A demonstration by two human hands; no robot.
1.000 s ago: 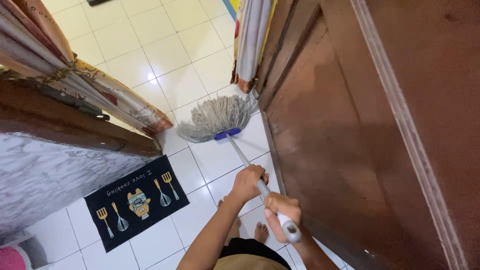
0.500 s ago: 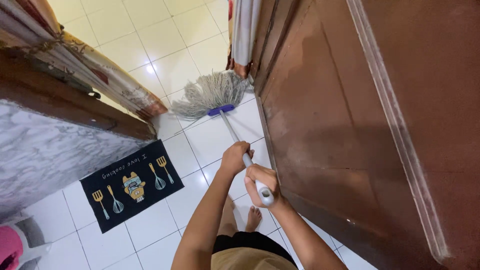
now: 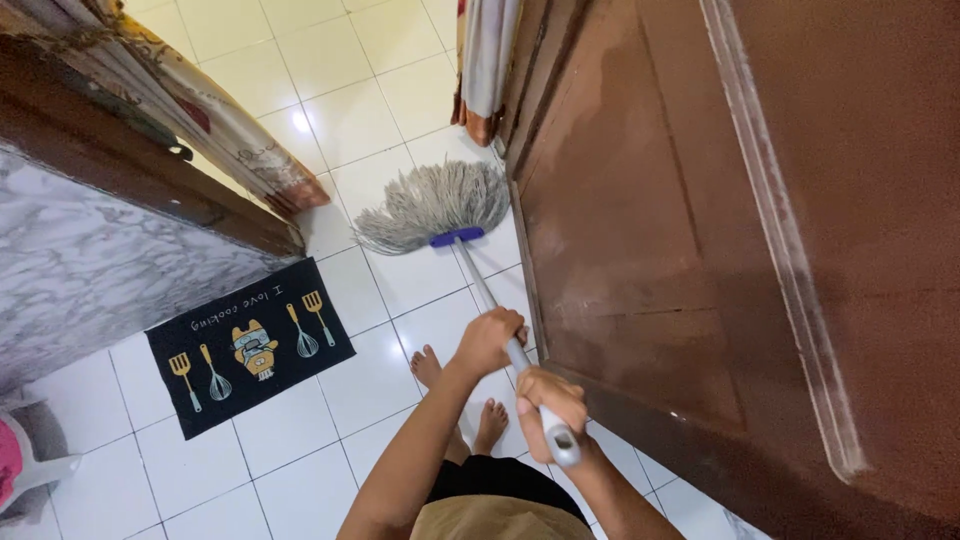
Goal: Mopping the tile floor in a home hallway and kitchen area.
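Mop (image 3: 437, 205): grey string head flat on white tiled floor (image 3: 390, 360), 12 o'clock of bare feet, beside brown door (image 3: 640, 220). Left hand (image 3: 487, 340) wrapped mid-handle; right hand (image 3: 548, 405) clenched at handle top. Advice: keep strands flat, strokes even, clear of dark mat (image 3: 245, 345) at 9 o'clock.

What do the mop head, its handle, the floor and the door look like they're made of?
Mop head: grey twisted strands, probably cotton yarn, fanned out from a blue clamp. Handle: smooth pale tube with a sheen, likely metal or coated metal; both hands grip it. Floor: glossy white tiles, likely ceramic, with grout lines and a lamp glare. Door: brown panelled wood, matt and worn.
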